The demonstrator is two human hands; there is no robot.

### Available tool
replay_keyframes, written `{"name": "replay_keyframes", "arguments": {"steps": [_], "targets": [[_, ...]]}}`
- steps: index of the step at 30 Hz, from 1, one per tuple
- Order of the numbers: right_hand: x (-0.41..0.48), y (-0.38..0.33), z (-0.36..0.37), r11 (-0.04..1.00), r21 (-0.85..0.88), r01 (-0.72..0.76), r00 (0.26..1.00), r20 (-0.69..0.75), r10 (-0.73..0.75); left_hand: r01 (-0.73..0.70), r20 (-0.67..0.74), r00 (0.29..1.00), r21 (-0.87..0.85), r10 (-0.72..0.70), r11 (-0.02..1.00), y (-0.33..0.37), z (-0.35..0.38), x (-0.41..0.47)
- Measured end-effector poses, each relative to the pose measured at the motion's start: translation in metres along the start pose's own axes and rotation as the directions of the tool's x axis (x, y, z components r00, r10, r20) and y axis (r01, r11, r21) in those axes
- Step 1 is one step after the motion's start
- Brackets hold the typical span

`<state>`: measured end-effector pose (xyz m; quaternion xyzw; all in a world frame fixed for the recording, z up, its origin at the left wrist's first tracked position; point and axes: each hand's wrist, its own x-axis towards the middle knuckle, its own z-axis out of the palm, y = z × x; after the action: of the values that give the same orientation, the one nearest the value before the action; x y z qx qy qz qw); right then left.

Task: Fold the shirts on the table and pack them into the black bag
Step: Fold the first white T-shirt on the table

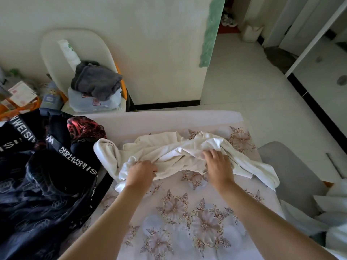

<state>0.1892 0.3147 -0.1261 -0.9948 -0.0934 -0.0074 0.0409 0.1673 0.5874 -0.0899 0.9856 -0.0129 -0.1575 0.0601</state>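
Head view: a crumpled white shirt (169, 152) lies across the far half of the worktop (187, 222), which is covered in a floral cloth. One end of the shirt hangs over the worktop's left edge and the other trails toward the right edge. The left hand (140, 171) grips the shirt's near left edge, fingers curled round a bunch of fabric. The right hand (218, 166) sits on the shirt's middle, its fingers bent down into the folds and clutching them. The black bag (47, 175) with white-lettered straps stands against the worktop's left side, a red-patterned cloth (84, 128) at its top. Behind it, a grey garment (95, 81) is piled on a white chair (56, 53)
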Motion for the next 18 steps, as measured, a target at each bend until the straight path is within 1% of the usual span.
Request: {"name": "replay_keyframes", "arguments": {"steps": [2, 3, 5, 6, 8, 9, 10, 11, 12, 14, 16, 17, 18], "targets": [[0.01, 0.007, -0.003, 1.0, -0.009, -0.023, 1.0, 0.001, 0.023, 0.021, 0.008, 1.0, 0.01, -0.021, 1.0, 0.003, -0.016, -0.003], [0.014, 0.011, -0.007, 1.0, 0.02, -0.017, 1.0, 0.012, 0.017, 0.038, 0.001, 0.999, -0.004, -0.038, 0.999, 0.004, -0.027, -0.007], [0.018, 0.016, -0.019, 0.981, 0.192, 0.007, 1.0, -0.018, -0.004, 0.095, -0.081, 0.991, -0.089, -0.102, 0.991, 0.006, -0.047, -0.012], [0.019, 0.018, -0.025, 0.952, 0.307, -0.001, 0.998, -0.061, 0.021, 0.127, -0.136, 0.979, -0.161, -0.15, 0.979, 0.004, -0.054, -0.013], [0.021, 0.019, -0.042, 0.859, 0.509, -0.058, 0.983, -0.12, 0.137, 0.193, -0.223, 0.94, -0.282, -0.26, 0.94, 0.002, -0.068, -0.011], [0.022, 0.019, -0.049, 0.803, 0.59, -0.087, 0.969, -0.137, 0.206, 0.216, -0.25, 0.921, -0.307, -0.298, 0.927, 0.002, -0.076, -0.009], [0.022, 0.019, -0.057, 0.765, 0.635, -0.107, 0.953, -0.155, 0.262, 0.213, -0.269, 0.912, -0.334, -0.309, 0.918, 0.002, -0.083, -0.007], [0.022, 0.02, -0.063, 0.755, 0.647, -0.108, 0.941, -0.178, 0.287, 0.195, -0.288, 0.906, -0.369, -0.311, 0.909, 0.004, -0.09, -0.004], [0.022, 0.021, -0.065, 0.773, 0.625, -0.108, 0.938, -0.193, 0.287, 0.175, -0.312, 0.899, -0.388, -0.307, 0.905, 0.004, -0.092, -0.001], [0.018, 0.023, -0.068, 0.83, 0.552, -0.083, 0.948, -0.214, 0.238, 0.176, -0.337, 0.885, -0.395, -0.321, 0.901, 0.006, -0.087, 0.004], [0.013, 0.027, -0.063, 0.937, 0.34, -0.081, 0.959, -0.228, 0.166, 0.215, -0.38, 0.865, -0.309, -0.328, 0.926, 0.011, -0.07, 0.006], [0.009, 0.03, -0.056, 0.963, 0.245, -0.115, 0.965, -0.204, 0.167, 0.222, -0.41, 0.855, -0.263, -0.317, 0.939, 0.016, -0.059, 0.004], [0.003, 0.032, -0.051, 0.966, 0.208, -0.152, 0.967, -0.172, 0.189, 0.19, -0.437, 0.856, -0.232, -0.277, 0.954, 0.024, -0.048, 0.001]]}}
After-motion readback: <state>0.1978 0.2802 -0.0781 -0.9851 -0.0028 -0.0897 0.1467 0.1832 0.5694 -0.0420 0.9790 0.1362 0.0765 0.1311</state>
